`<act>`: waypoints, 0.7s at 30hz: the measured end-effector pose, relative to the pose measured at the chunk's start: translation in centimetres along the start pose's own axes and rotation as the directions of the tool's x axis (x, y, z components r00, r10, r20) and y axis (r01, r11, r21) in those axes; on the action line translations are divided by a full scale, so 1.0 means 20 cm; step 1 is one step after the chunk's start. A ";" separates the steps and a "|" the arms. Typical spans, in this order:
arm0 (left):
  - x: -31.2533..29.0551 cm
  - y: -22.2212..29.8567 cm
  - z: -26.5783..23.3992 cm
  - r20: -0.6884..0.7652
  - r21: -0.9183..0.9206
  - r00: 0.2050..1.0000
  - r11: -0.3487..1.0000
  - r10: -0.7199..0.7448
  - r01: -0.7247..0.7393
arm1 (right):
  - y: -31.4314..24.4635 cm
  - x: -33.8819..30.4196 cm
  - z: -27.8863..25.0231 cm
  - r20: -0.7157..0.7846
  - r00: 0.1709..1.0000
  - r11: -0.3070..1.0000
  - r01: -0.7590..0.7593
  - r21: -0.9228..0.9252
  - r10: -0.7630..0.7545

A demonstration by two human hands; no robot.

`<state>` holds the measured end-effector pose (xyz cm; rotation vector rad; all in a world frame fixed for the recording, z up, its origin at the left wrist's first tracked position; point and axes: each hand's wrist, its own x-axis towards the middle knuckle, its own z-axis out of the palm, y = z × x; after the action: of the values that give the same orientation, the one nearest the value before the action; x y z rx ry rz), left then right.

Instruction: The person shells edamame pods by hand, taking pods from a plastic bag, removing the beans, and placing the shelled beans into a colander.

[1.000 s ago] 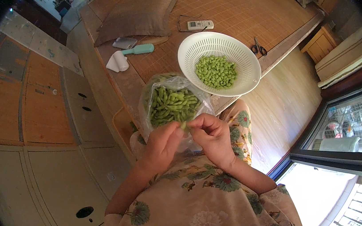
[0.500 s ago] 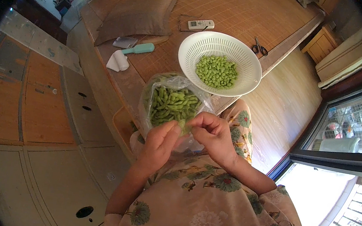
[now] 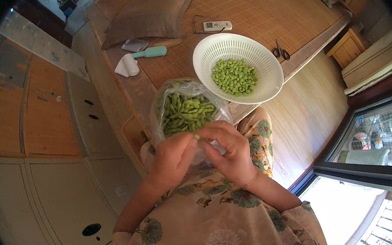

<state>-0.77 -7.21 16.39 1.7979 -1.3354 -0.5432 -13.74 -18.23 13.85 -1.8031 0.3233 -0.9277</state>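
Note:
My left hand [image 3: 171, 157] and my right hand [image 3: 229, 151] meet in front of my lap, thumbs and fingers pinched on one small edamame pod [image 3: 198, 136]. Only a pale green bit of the pod shows between the fingertips. Just beyond them, a see-through plastic bag [image 3: 157, 113] stands with its mouth open, full of green edamame pods [image 3: 185, 111]. Farther off and to the right, a white slotted colander [image 3: 206, 51] holds a heap of shelled green beans [image 3: 235, 77].
The mat-covered platform [image 3: 261, 14] also carries a brown pillow [image 3: 147, 16], a remote control [image 3: 217, 26], black scissors [image 3: 281, 51], a green-handled tool [image 3: 150, 52] and a white paper roll [image 3: 128, 66]. Wooden cabinets [image 3: 55, 106] stand at the left, a glass-paned frame [image 3: 372, 142] at the right.
My hands have drawn closer together, and the right fingers now meet the left ones at the pod. The bag and colander stay in place.

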 end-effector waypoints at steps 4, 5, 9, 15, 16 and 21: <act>-0.01 -0.01 0.01 -0.020 0.026 0.997 0.997 0.077 -0.077 | 0.02 0.00 -0.02 0.067 0.993 0.989 -0.103 0.106 0.097; -0.01 -0.02 0.01 -0.021 0.038 0.994 0.994 0.105 -0.104 | 0.02 0.00 -0.02 0.067 0.993 0.989 -0.104 0.106 0.097; 0.00 -0.02 0.01 -0.019 0.001 0.992 0.993 0.121 -0.121 | 0.03 -0.01 -0.02 0.073 0.988 0.976 -0.149 0.161 0.139; -0.01 -0.01 0.00 0.013 -0.053 1.000 0.998 0.025 -0.024 | 0.01 0.00 -0.02 0.052 0.993 0.986 -0.115 0.118 0.110; -0.01 -0.01 0.00 0.006 -0.056 0.999 0.998 0.036 -0.035 | 0.01 0.00 -0.01 0.040 0.997 0.993 -0.072 0.089 0.069; -0.02 -0.03 0.01 0.014 -0.045 0.999 0.998 0.042 -0.041 | 0.01 0.00 -0.02 0.064 0.997 0.996 -0.056 0.073 0.052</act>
<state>-0.70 -6.92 15.77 1.7290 -1.3578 -0.5609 -14.02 -18.62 13.75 -1.7424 0.2935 -0.8341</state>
